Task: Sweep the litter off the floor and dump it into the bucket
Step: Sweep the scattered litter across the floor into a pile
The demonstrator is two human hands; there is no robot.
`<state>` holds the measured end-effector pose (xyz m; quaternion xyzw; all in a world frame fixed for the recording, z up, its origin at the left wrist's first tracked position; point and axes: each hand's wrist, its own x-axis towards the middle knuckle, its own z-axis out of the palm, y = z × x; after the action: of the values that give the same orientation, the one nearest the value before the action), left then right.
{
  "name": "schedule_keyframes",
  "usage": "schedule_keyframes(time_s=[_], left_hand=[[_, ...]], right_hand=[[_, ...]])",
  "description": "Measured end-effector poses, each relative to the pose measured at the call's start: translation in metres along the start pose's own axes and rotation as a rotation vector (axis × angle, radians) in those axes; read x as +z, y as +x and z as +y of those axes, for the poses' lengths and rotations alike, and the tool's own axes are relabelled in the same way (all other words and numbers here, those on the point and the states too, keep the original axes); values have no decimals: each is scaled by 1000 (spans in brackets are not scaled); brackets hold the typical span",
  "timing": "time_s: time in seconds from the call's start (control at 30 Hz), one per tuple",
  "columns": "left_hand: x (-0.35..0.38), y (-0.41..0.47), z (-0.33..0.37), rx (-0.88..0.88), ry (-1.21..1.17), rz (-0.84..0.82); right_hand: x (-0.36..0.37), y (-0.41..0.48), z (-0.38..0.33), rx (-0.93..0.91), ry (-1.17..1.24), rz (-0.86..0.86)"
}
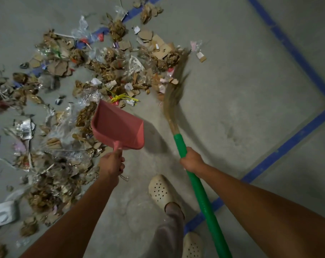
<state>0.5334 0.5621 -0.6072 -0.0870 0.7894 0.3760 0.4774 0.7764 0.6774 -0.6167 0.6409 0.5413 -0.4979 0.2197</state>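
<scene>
I see a grey concrete floor [241,90] that fills the whole view. On its left half lies the litter [106,71], a wide loose spread that runs from the far side down to the near left. It is mostly torn brown cardboard and crumpled paper, mixed with clear plastic film and some small white scraps. Lines of blue tape [288,144] cross the floor on the right and meet in a corner there; another piece of the tape shows far away, under the litter.

The broom [182,146] stands slanted in the middle right. It has a long green handle and, at the far end, a bundle of straw bristles [173,90]. The bristles look blurred and they touch the right edge of the litter.

The pink dustpan [119,125] is left of the broom, at the near edge of the litter, with its short handle pointing towards me. It throws a shadow on the floor to its right.

The right hand [192,161] is closed around the green handle, near its middle. The left hand [111,164] grips the handle of the dustpan with curled fingers.

Between the arms one pale clog [160,190] with holes stands on the floor, and a second clog [192,244] is nearer. A tangle of yellow string [120,97] lies just beyond the dustpan.
</scene>
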Motion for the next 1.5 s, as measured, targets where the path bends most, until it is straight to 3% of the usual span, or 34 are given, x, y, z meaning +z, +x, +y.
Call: schedule_keyframes(time_s=[0.13, 0.23, 0.47, 0.67, 0.87, 1.13, 1.33, 1.5], left_hand=[[-20, -2, 17, 12, -64, 79], [-35, -11, 24, 36, -90, 102], [-56, -49, -4, 114, -132, 87], [-89, -94, -42, 163, -104, 66], [-132, -133, -84, 176, -87, 82], [-172, -125, -128, 199, -95, 61], [-217, -89, -157, 212, -7, -47], [-288, -53, -171, 225, 99, -75]], right_hand=[[18, -13, -39, -172, -265, -44], [24, -32, -48, -278, -384, 15], [27, -77, -11, -402, -334, 201], [23, -124, 28, -323, -189, 381], [57, -153, 57, -60, -13, 366], [105, -162, 99, 98, 234, 376], [184, -152, 107, 176, 398, 277], [279, -149, 59, 98, 361, 247]])
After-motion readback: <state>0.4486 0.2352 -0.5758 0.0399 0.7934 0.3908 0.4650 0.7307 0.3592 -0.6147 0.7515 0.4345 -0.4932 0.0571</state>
